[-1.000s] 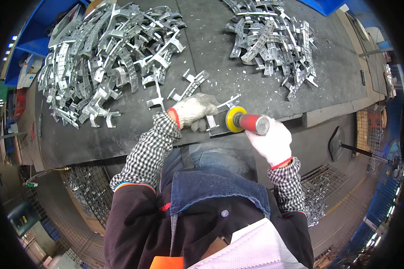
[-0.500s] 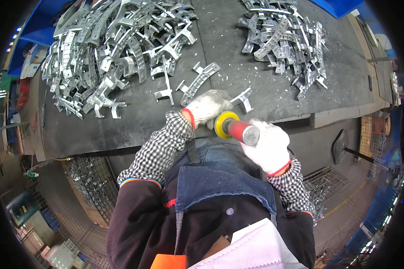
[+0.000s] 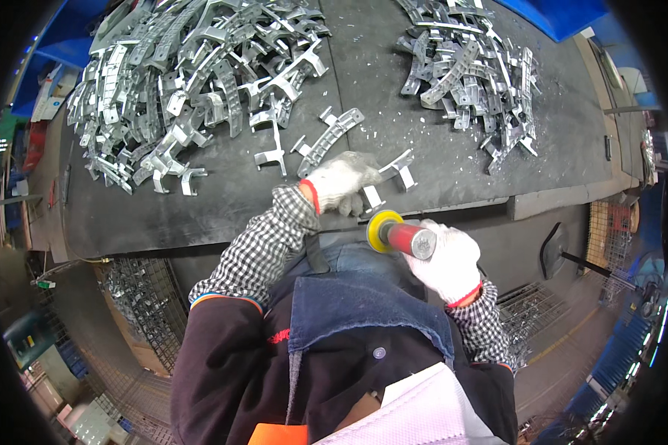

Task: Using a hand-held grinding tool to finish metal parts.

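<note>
Has drawn the red grinder (image 3: 408,238) slightly rightward, away from the left hand (image 3: 343,182), since half a second ago. Works at a dark table (image 3: 453,178) sprinkled with bright chips, facing a left heap (image 3: 226,96) and a smaller right heap (image 3: 453,70) of metal parts, with wire cages (image 3: 545,308) below. Grips the grinder with the right hand (image 3: 448,263), fingers wrapped round. Clamps a silver bracket (image 3: 373,198) in the left fingers, mostly hidden, with one end jutting out just beside the yellow disc (image 3: 378,225); cannot tell whether touching.

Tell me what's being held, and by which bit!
The right grip holds a red tool by its red body. The left grip holds a metal part, but the glove hides exactly where.
</note>
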Motion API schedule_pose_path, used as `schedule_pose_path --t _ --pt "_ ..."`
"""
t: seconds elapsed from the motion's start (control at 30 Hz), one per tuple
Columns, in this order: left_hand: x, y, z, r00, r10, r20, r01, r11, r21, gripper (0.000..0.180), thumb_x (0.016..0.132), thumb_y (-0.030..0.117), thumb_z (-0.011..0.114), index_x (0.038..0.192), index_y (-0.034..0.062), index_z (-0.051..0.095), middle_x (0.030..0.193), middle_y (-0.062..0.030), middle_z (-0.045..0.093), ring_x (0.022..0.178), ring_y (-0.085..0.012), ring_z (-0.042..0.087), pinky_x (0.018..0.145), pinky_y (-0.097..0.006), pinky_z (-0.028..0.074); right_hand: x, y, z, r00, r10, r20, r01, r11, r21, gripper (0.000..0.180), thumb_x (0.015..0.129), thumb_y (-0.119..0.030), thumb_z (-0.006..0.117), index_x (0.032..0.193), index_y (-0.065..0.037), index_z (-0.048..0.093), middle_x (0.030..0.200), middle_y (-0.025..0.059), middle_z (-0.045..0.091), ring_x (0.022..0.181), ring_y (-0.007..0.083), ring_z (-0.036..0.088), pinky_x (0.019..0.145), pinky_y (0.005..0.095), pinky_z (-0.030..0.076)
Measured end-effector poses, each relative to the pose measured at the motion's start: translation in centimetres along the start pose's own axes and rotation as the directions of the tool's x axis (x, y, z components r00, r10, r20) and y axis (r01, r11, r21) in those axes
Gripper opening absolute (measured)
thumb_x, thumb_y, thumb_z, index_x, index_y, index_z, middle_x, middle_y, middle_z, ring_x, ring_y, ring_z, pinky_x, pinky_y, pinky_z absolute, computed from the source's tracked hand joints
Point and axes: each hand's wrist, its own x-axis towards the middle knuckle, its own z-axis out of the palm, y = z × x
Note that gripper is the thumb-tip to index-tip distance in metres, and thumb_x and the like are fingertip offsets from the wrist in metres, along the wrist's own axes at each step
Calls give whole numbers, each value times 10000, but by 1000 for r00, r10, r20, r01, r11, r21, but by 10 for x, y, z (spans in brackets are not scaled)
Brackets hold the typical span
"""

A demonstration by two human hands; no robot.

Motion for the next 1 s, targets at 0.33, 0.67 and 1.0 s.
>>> schedule_pose_path --t 0.33,0.67,1.0 --pt "9 -14 -3 996 88 10 -86 989 -123 463 951 321 624 1266 -16 591 752 -114 664 457 -130 577 348 -261 412 9 3 11 983 -37 -178 57 993 108 327 728 -265 818 987 -111 691 840 86 708 761 301 704 714 401 562" --pt "3 -7 -3 1000 21 1 -20 992 -121 443 966 271 604 1283 -38 583 767 -115 664 439 -144 577 351 -265 416 9 2 -3 996 47 -82 -32 984 174 308 736 -327 834 924 -119 708 823 91 719 739 309 712 689 406 574" --pt "-29 39 -108 394 753 -527 -661 630 407 384 938 111 597 1315 41 606 1270 -163 646 1121 -310 655 920 -446 561 3 21 -13 993 102 60 -114 960 254 356 721 -374 844 982 -146 761 901 98 756 827 317 738 742 392 596"
